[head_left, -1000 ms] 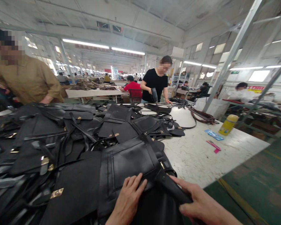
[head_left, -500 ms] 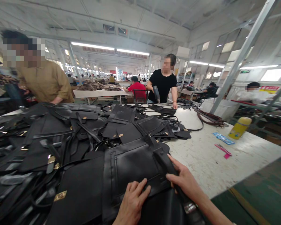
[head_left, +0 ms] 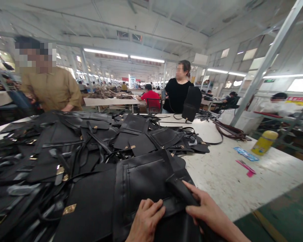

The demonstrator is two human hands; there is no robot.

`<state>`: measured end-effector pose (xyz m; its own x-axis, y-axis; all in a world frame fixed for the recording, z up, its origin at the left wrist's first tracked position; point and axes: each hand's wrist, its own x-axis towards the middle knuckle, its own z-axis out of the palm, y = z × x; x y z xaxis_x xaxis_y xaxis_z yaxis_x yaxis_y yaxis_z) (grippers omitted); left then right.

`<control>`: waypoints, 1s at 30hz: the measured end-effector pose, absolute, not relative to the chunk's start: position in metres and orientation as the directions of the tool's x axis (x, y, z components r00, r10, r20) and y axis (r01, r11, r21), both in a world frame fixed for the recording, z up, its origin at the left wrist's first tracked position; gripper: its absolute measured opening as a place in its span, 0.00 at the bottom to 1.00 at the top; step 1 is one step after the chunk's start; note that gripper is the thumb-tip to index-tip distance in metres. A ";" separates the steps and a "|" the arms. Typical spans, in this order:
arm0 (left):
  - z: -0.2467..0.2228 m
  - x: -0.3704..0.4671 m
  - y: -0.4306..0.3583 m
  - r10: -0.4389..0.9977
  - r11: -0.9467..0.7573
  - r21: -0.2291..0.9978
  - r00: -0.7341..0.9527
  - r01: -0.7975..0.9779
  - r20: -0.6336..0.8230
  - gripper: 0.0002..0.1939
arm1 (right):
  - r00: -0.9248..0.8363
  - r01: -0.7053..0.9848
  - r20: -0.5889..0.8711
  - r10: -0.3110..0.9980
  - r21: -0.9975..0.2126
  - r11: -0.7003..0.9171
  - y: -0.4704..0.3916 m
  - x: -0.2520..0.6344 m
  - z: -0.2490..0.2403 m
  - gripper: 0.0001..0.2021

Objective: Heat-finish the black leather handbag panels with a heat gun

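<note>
The broad black bag of smooth, leather-like sheet [head_left: 143, 185] lies flat right before me on the near edge of the white, scuffed bench [head_left: 217, 174], its plain black flap [head_left: 91, 201] spread to the left with a small gold-coloured metal clasp [head_left: 70, 209] near the outer edge. My left hand [head_left: 147, 218] is unclenched, fingers close together and slightly bent, resting on the bag by the lower edge of its raised rectangular panel and pinching nothing that I can see. My right hand [head_left: 204, 208] is wrapped round a black, rounded, tube-like thing [head_left: 183, 189], thumb on one side and fingers on the other; its far end lies over the panel's right side, though I can't tell whether it touches. I judge the bag light for its breadth, soft and floppy in the body, firmer along the panel's seams, and a little slippery where it shines. The leather would probably mark under a nail, so flat fingertips suit it best, with a hold on a seamed edge rather than the loose flap or the clasp. More black bags [head_left: 65, 141] lie heaped to the left.
</note>
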<state>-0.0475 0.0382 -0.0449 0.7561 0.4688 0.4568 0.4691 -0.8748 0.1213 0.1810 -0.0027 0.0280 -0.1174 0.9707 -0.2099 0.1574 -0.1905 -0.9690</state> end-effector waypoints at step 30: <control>-0.054 -0.053 0.027 0.440 -0.898 0.174 0.808 0.405 0.392 0.11 | -0.197 0.195 -0.305 0.932 -0.943 -0.268 0.084 0.201 0.031 0.37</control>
<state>-0.0533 0.0266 -0.0540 0.8079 0.4403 0.3917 0.4048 -0.8977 0.1742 0.2006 0.0840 0.0314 -0.1968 0.9317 -0.3053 0.1952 -0.2679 -0.9434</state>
